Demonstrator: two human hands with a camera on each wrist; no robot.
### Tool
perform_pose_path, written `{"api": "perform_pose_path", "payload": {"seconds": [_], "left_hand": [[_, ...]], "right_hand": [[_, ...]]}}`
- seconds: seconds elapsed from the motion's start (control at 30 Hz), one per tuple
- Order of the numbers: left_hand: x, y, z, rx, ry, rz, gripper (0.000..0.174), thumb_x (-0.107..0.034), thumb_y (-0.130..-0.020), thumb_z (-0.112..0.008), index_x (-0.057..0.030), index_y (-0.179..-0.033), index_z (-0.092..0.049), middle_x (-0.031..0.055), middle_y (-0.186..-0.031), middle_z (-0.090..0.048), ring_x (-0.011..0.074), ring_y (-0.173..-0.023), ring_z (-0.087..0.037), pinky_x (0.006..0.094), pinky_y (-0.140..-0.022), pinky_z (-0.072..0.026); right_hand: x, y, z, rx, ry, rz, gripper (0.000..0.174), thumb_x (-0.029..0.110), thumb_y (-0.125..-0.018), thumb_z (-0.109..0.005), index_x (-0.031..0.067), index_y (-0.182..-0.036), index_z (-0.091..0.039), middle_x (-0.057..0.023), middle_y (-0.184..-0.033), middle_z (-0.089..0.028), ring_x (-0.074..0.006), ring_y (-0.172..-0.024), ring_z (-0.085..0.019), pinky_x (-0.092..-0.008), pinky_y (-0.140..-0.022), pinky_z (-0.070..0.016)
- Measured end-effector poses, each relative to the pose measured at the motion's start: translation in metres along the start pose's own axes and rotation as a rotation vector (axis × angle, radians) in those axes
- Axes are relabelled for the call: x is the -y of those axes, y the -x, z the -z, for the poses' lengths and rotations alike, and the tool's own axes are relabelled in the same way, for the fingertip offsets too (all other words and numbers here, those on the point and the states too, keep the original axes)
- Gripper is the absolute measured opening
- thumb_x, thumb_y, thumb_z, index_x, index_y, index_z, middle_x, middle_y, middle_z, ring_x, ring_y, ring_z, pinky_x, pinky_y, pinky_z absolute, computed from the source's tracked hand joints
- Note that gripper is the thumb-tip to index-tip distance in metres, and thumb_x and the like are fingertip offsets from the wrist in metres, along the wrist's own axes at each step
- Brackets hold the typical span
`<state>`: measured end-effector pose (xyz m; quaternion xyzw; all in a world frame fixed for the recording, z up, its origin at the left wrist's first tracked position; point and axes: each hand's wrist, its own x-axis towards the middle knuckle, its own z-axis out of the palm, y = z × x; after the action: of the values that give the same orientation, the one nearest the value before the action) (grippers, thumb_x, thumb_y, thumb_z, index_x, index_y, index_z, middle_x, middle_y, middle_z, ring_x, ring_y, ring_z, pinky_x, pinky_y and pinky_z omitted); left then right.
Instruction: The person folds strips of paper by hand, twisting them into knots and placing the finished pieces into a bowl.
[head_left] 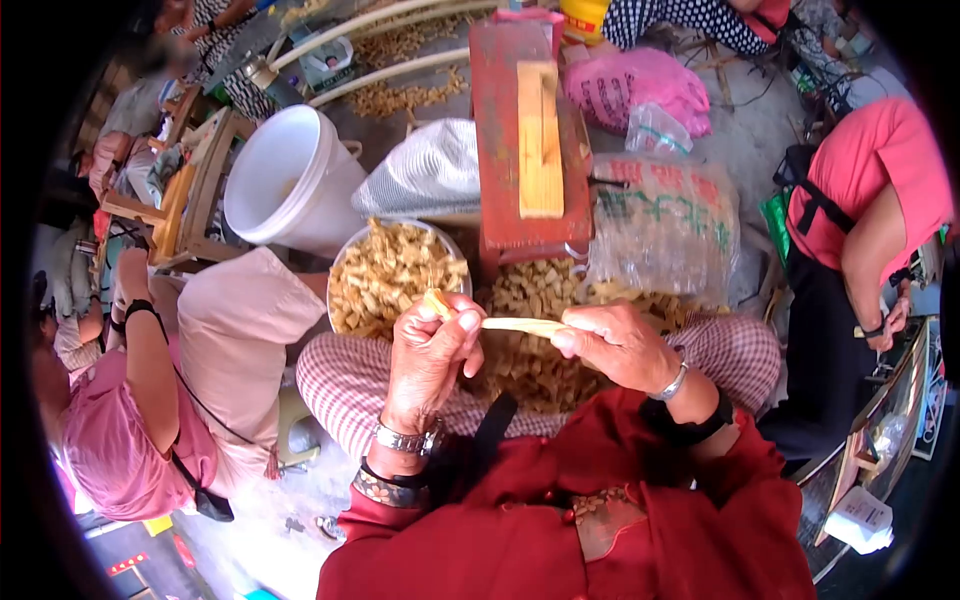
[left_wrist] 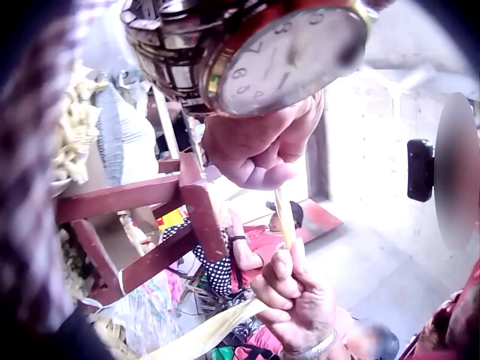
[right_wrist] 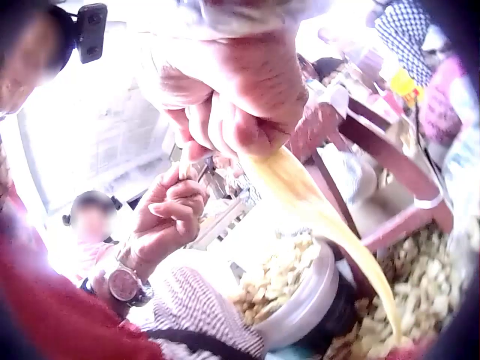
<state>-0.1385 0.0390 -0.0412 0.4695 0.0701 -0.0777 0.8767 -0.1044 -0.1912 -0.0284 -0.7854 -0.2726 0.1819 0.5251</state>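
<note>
A pale yellow, flat strip (head_left: 522,325) is stretched between both hands over the lap, level with the chest. My left hand (head_left: 430,345) pinches one end, and a small orange-yellow bit sticks up past its fingertips. The right hand (head_left: 620,345) grips the strip farther along, thumb on top. From that fist a wide, loose tail of the strip (right_wrist: 315,202) hangs down, curving toward the pile below. Short, cut yellow pieces fill a round tub (right_wrist: 330,281) close by the left hand. More such pieces (head_left: 540,375) lie heaped below the hands.
A red wooden bench (head_left: 495,150) stands ahead, with a slotted wooden board (head_left: 540,150) on top. Left of it are a white bucket (head_left: 345,185) and a striped sack (head_left: 425,170). A clear plastic bag (head_left: 665,225) sits right. Other people sit on both sides.
</note>
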Motion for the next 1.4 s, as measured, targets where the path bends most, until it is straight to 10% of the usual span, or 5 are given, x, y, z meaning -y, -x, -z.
{"api": "perform_pose_path", "payload": {"seconds": [0.63, 0.93, 1.03, 1.27, 1.4], "left_hand": [[-0.014, -0.187, -0.042, -0.072, -0.980, -0.568, 0.007, -0.003, -0.087, -0.055, -0.0024, -0.082, -0.060, -0.0017, -0.064, -0.057, 0.0044, -0.054, -0.050, 0.0204, -0.047, -0.0394], [-0.025, -0.059, -0.030, -0.011, -0.797, 0.163, 0.024, -0.022, -0.089, -0.064, -0.0006, -0.100, -0.060, -0.0013, -0.067, -0.057, 0.0026, -0.049, -0.047, 0.0160, -0.042, -0.0357], [0.021, -0.029, -0.007, -0.030, -0.685, 0.223, 0.035, -0.022, -0.089, -0.064, 0.0025, -0.113, -0.055, 0.0012, -0.075, -0.060, 0.0058, -0.062, -0.054, 0.0191, -0.055, -0.0442], [0.053, -0.014, -0.037, -0.090, -0.058, 0.819, 0.046, -0.027, -0.091, -0.060, 0.0034, -0.123, -0.048, 0.0119, -0.090, -0.063, 0.0111, -0.071, -0.059, 0.0237, -0.064, -0.0498], [0.067, -0.027, -0.021, -0.138, 0.248, 0.697, 0.040, -0.021, -0.089, -0.063, 0.0020, -0.119, -0.049, 0.0085, -0.084, -0.060, 0.0091, -0.058, -0.053, 0.0194, -0.048, -0.0451]], "right_hand": [[-0.053, -0.101, 0.092, -0.345, 0.771, 0.043, 0.018, 0.022, -0.089, -0.054, 0.0047, -0.084, -0.056, -0.0196, -0.065, -0.054, -0.0389, -0.062, -0.055, -0.0464, -0.054, -0.0403], [-0.014, -0.059, 0.036, -0.124, 0.545, 0.346, 0.019, 0.020, -0.087, -0.053, 0.0213, -0.105, -0.062, -0.0050, -0.064, -0.058, -0.0235, -0.058, -0.062, -0.0370, -0.049, -0.0468], [-0.015, -0.042, -0.020, -0.095, 0.200, 0.508, 0.010, 0.017, -0.085, -0.057, 0.0090, -0.080, -0.055, -0.0028, -0.061, -0.056, -0.0194, -0.054, -0.059, -0.0321, -0.044, -0.0449], [-0.015, 0.003, -0.079, 0.060, -0.118, 0.630, 0.021, 0.020, -0.084, -0.059, 0.0038, -0.094, -0.052, -0.0109, -0.063, -0.057, -0.0293, -0.061, -0.062, -0.0406, -0.052, -0.0449], [-0.012, 0.014, -0.084, 0.083, -0.244, 0.654, 0.034, 0.023, -0.084, -0.060, 0.0059, -0.110, -0.048, -0.0119, -0.058, -0.056, -0.0332, -0.058, -0.060, -0.0432, -0.052, -0.0423]]}}
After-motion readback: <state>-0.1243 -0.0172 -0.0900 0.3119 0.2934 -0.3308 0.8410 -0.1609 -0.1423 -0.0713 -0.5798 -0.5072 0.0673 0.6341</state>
